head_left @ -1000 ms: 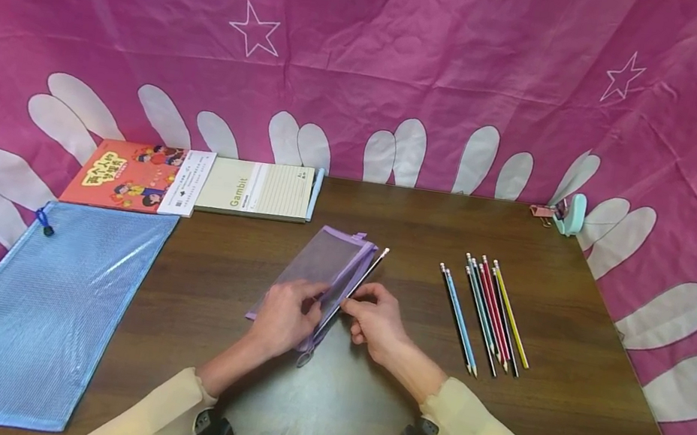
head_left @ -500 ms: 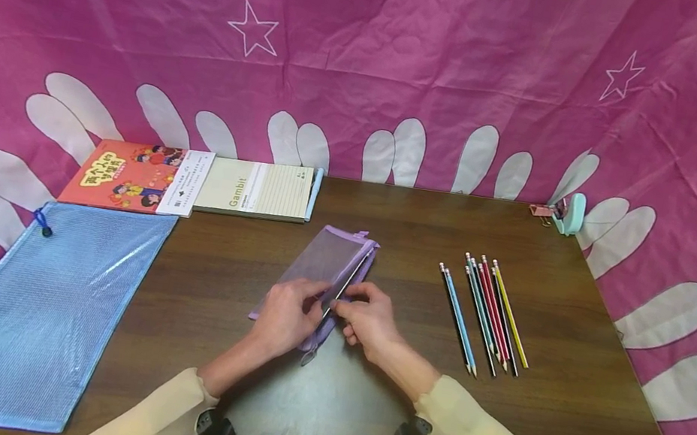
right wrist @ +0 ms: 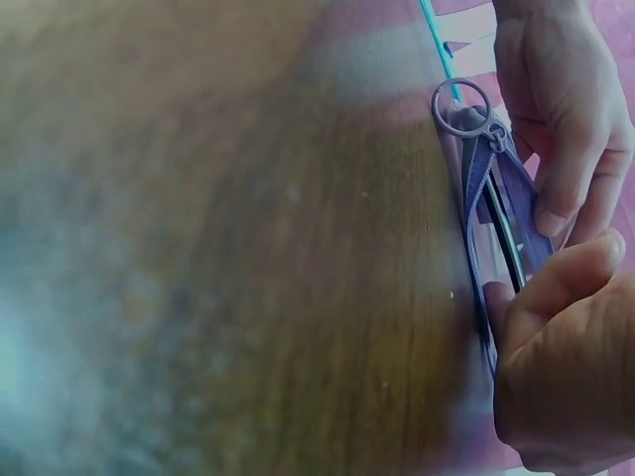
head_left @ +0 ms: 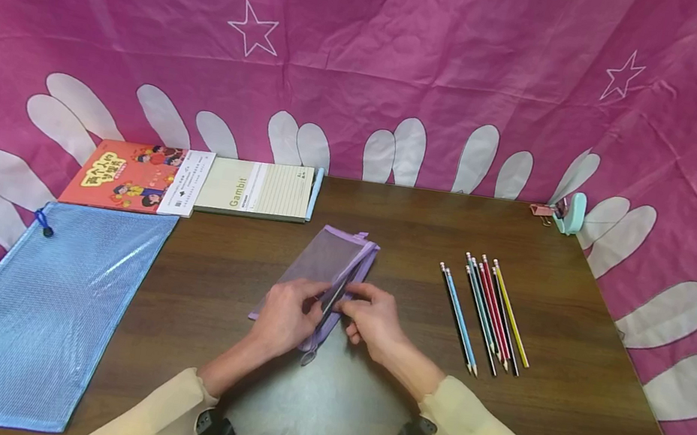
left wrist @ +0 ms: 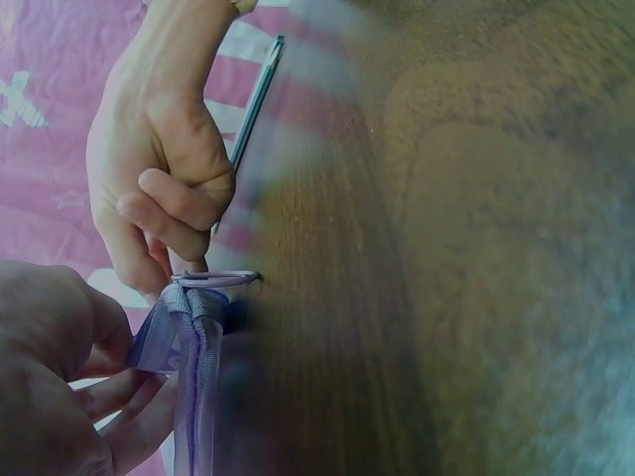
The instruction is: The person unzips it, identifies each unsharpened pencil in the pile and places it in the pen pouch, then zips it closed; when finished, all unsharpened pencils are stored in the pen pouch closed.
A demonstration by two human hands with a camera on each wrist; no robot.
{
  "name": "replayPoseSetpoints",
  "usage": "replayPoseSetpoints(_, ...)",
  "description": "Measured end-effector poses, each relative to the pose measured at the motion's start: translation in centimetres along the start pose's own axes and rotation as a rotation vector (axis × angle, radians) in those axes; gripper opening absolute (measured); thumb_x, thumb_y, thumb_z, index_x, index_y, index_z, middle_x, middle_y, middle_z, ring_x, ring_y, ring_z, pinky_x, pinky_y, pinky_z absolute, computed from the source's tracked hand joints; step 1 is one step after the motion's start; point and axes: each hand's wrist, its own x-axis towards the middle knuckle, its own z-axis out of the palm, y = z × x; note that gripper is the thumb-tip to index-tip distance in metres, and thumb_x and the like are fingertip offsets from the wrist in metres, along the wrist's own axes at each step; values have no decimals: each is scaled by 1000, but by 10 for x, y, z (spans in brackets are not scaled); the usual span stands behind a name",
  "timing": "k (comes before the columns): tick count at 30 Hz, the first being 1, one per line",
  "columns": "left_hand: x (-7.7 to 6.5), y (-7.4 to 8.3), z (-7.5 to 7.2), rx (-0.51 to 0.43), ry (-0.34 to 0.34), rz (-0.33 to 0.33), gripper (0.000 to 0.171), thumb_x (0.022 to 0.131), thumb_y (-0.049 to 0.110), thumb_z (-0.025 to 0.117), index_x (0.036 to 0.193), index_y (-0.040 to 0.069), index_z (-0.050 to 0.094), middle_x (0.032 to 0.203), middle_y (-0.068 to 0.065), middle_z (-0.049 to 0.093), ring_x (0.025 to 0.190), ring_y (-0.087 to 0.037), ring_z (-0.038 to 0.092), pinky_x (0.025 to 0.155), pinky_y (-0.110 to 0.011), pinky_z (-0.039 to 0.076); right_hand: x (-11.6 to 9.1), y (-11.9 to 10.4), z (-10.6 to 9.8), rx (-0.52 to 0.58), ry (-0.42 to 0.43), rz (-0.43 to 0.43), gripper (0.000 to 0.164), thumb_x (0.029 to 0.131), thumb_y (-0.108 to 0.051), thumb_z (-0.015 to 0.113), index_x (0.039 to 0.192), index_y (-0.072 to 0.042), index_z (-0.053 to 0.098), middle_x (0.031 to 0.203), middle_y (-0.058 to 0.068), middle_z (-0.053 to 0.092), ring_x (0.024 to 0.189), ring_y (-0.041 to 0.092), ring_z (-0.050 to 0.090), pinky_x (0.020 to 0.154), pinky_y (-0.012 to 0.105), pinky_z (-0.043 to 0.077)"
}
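A purple mesh zip pouch (head_left: 321, 262) lies at mid-table, its long right side unzipped, a ring pull (right wrist: 461, 107) at the near end. My left hand (head_left: 289, 318) pinches the left lip of the opening. On the other lip, my right hand (head_left: 375, 322) has curled its fingertips, seen from below in the left wrist view. A dark pencil (right wrist: 507, 238) lies within the opening, partly hidden by fingers. To the right several pencils rest on the table: a pair of blue ones (head_left: 459, 319), then red pencils (head_left: 496, 313), dark ones and a yellow pencil (head_left: 512, 316).
A blue mesh zip bag (head_left: 40, 306) covers the table's left side. Behind it are an orange book (head_left: 125, 175) and a lined notebook (head_left: 257, 189) with a light blue edge. A mint-green object (head_left: 573, 214) and a pink clip (head_left: 541, 211) stand at the back right corner.
The pencil has gone from jutting past the pouch's far end to lying inside the opening. My right hand shifted slightly left with it, then stayed by the lip. My left hand kept its place.
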Motion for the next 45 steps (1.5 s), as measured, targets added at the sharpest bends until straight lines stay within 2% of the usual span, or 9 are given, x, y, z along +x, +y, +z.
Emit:
replayPoseSetpoints(8,0,0,0,3,-6,20,34,76,-6,69,108,1,76,91,-9,72,72,-16,62,64,-36,52,-3,-1,-3,-40,-36,11,32,88,2,61,120,7,66,90,17,73,42,7,44,38,20,38)
replayPoseSetpoints(15,1,1,-1,-3,-25,-1,35,77,-6,69,110,2,76,93,-9,73,73,-15,64,65,-34,53,-3,0,-5,-45,-93,47,26,93,1,57,116,8,68,95,19,73,42,6,42,39,20,38)
replayPoseSetpoints(22,1,2,-1,2,-18,6,34,76,-5,69,110,1,76,95,-10,73,75,-16,64,67,-36,54,-2,0,-7,64,-187,89,38,91,5,45,126,11,60,103,23,71,42,5,38,41,19,33)
replayPoseSetpoints(29,1,3,-1,2,-5,9,32,77,-4,70,109,1,76,96,-10,73,76,-17,64,67,-37,54,-1,0,-10,142,-294,123,48,87,8,41,133,14,53,115,26,67,45,4,41,44,19,33)
replayPoseSetpoints(33,2,3,-1,2,22,21,32,77,-4,70,107,1,77,90,-8,73,70,-15,63,62,-34,52,-1,-1,-11,175,-343,138,51,87,7,40,138,13,48,123,27,63,50,5,41,47,19,33)
replayPoseSetpoints(40,4,2,0,-6,67,34,31,76,-5,69,106,0,76,89,-9,73,67,-14,64,59,-32,52,0,-3,-14,195,-445,138,54,92,2,38,145,12,37,142,30,48,56,7,42,52,21,35)
replayPoseSetpoints(45,5,1,0,-7,82,36,32,75,-6,68,105,0,77,88,-10,72,65,-13,63,57,-30,52,-7,-8,-28,143,-441,77,48,95,-1,42,141,12,42,135,27,56,52,6,43,50,21,37)
